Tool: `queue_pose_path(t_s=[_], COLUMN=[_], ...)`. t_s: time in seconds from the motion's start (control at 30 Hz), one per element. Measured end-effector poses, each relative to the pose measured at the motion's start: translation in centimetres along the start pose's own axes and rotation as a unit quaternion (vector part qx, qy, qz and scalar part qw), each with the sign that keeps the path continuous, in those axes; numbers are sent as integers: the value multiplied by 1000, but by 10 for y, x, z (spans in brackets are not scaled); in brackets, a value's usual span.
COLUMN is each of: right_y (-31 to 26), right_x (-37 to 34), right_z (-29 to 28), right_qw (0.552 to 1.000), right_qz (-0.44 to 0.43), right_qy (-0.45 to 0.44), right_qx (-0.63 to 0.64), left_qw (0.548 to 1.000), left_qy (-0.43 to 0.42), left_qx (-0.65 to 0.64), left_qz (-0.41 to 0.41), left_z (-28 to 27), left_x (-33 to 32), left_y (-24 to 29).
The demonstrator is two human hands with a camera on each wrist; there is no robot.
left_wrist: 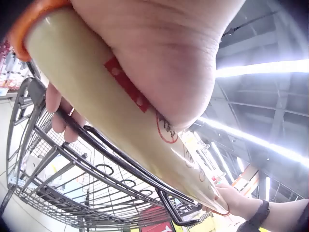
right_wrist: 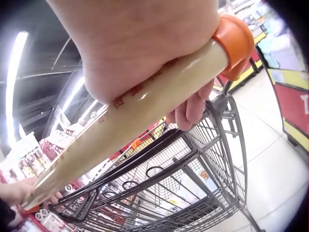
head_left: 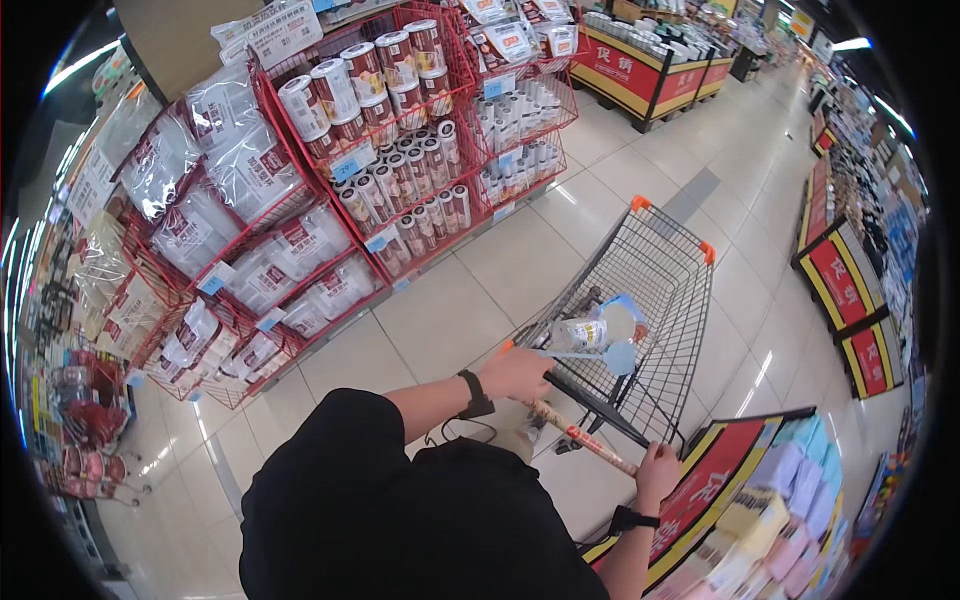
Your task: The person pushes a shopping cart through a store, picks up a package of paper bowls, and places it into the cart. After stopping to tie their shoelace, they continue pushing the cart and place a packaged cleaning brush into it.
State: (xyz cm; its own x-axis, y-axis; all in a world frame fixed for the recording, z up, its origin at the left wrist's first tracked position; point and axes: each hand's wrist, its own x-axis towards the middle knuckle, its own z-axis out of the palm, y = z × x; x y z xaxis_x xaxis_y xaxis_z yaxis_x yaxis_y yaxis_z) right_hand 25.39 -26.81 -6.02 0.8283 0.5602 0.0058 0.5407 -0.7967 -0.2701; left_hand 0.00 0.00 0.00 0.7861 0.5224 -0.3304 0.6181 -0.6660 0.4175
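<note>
Both hands grip the cream handle point(head_left: 590, 446) of a wire shopping cart point(head_left: 665, 290). My left hand point(head_left: 515, 375) is by its left end; in the left wrist view the palm lies on the bar and fingers point(left_wrist: 59, 113) curl round its far side. My right hand point(head_left: 658, 472) holds the other end, beside an orange end cap point(right_wrist: 234, 46), its fingers point(right_wrist: 190, 110) wrapped beneath the bar. In the basket lie a clear package point(head_left: 578, 333) with a yellow-and-white label and a pale blue, round-headed item point(head_left: 619, 357) with a long handle.
Red wire racks point(head_left: 400, 235) of canisters and bagged goods stand to the left. Close by the right hand is a red-and-yellow bin point(head_left: 705, 480) of pastel packages. More red promotional bins point(head_left: 838, 280) line the right side. A tiled aisle floor point(head_left: 740, 190) stretches ahead.
</note>
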Motion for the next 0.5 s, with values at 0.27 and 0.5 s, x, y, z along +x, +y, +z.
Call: queue_pose_path(t_s=[0.27, 0.5], right_y=[20, 21], right_x=[140, 261], right_z=[-11, -8], right_qw=[991, 987], right_qz=[45, 25], right_qy=[10, 98], right_qx=[128, 121], left_qw=[998, 995], left_qy=[25, 68], left_qx=[-49, -57], left_qz=[14, 34], left_z=[-6, -42], left_x=[119, 220], left_y=[29, 53])
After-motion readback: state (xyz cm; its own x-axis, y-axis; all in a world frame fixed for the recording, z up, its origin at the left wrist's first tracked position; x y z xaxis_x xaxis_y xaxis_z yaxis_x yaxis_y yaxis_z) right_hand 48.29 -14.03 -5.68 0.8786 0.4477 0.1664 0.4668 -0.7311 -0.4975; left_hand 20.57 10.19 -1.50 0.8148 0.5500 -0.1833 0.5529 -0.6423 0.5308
